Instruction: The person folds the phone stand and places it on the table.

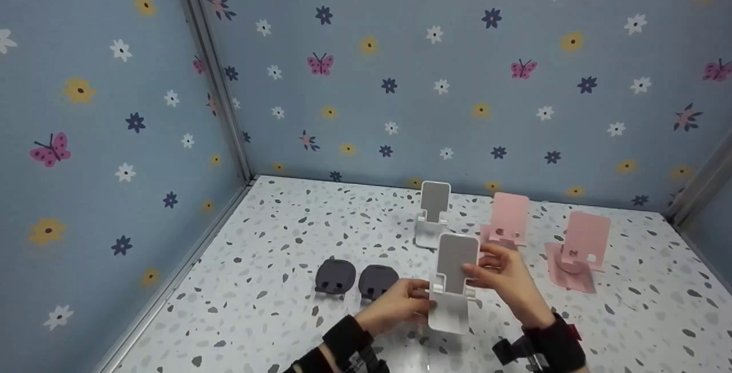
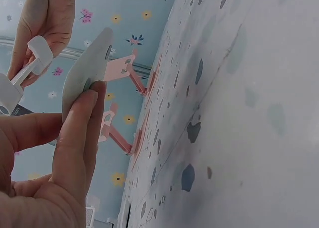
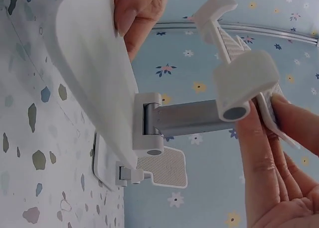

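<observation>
A white phone stand [image 1: 449, 316] with a grey-padded upper plate [image 1: 457, 256] is held up in both hands, lifted off the table. My left hand [image 1: 397, 304] pinches the edge of its base [image 2: 84, 71] between thumb and fingers. On the other side, my right hand [image 1: 506, 276] pinches the upper plate by its edge. In the right wrist view a grey metal arm [image 3: 187, 117] joins the base [image 3: 97, 68] to the hinge of the upper plate, so the stand is unfolded. The right fingers [image 3: 264, 163] hold the plate there.
Behind stands another white phone stand [image 1: 434, 204]. Two pink phone stands, one farther back [image 1: 509, 215] and one at the right [image 1: 586, 241], are upright. Two dark grey stands, one [image 1: 335, 276] left of the other [image 1: 377, 281], sit low near my left hand. Flowered panels [image 1: 412, 104] enclose the speckled table [image 1: 257, 304].
</observation>
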Available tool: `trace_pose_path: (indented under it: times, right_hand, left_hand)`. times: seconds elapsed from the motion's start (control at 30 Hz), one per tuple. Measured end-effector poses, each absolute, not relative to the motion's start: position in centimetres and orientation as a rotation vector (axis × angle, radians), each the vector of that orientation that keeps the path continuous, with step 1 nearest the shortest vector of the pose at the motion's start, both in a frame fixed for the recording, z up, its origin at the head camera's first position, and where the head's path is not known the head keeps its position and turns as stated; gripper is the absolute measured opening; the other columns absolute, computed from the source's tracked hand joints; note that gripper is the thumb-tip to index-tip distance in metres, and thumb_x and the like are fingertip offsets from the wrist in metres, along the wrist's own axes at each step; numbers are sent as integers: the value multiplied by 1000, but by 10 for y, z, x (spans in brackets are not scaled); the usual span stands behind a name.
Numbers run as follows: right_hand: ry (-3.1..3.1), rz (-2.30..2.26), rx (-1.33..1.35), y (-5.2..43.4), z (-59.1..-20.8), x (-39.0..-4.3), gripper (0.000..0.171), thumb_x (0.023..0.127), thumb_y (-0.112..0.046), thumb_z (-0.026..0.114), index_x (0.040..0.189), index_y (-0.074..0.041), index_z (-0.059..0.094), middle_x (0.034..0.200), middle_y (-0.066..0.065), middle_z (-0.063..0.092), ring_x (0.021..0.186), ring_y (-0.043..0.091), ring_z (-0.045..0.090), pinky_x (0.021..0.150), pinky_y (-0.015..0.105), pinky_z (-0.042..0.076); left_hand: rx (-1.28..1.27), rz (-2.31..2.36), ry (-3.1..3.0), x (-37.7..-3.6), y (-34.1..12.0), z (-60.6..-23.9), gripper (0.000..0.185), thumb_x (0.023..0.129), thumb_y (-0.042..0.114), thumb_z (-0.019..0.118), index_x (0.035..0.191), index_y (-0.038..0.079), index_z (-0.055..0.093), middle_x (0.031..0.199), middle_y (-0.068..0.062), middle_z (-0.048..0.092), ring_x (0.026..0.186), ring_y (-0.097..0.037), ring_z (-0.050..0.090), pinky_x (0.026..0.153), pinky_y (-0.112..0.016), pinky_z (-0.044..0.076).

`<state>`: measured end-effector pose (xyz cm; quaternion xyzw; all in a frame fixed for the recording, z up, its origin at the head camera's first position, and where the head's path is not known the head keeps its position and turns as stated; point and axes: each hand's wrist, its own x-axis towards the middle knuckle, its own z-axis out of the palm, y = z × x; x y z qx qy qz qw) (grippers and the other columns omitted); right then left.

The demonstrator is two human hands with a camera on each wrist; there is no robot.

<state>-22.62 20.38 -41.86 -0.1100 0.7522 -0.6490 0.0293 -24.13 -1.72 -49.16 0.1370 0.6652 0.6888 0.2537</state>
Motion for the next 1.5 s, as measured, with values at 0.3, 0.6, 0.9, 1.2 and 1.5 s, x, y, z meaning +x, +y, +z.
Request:
trace_pose_path:
  times: [0.3,0.6,0.9,1.2,1.5]
  right_hand:
    - [2399,-1850,-478,199,-426,-233,51,89,-10,71,133,8,52,129,24,60,111,9,61,96,23,51]
    - [2352,-1824,-590,204,-434,-237,51,88,-8,72,130,14,52,120,30,64,97,11,70,86,25,57]
    - [2478,-1778,-713,203,-437,-244,44,85,-5,74,121,14,59,110,30,68,91,6,69,84,22,56]
    - [2676,-1757,-715,198,-439,-246,32,83,-3,76,112,7,65,103,23,72,91,11,70,79,19,57]
    - [2922,-1642,-758,194,-440,-244,27,81,0,78,105,-2,67,97,10,73,90,12,70,72,21,59]
  left_hand:
    - [362,1892,1756,-236,-21,-491,38,89,-4,59,127,-6,57,114,-23,70,94,-26,73,81,-34,62]
    - [365,1867,1764,-235,-23,-493,36,89,-3,60,125,-5,58,113,-24,71,85,-20,72,75,-27,62]
    - [342,1861,1731,-231,-23,-490,34,91,-2,60,125,-6,56,114,-24,70,87,-21,73,77,-29,62]
    - [322,1850,1712,-231,-21,-486,37,94,1,57,130,-5,53,103,-12,73,76,-11,67,66,-21,59]
    - [284,1886,1690,-230,-21,-486,41,94,3,56,134,-4,50,98,-9,68,74,-12,65,65,-22,58]
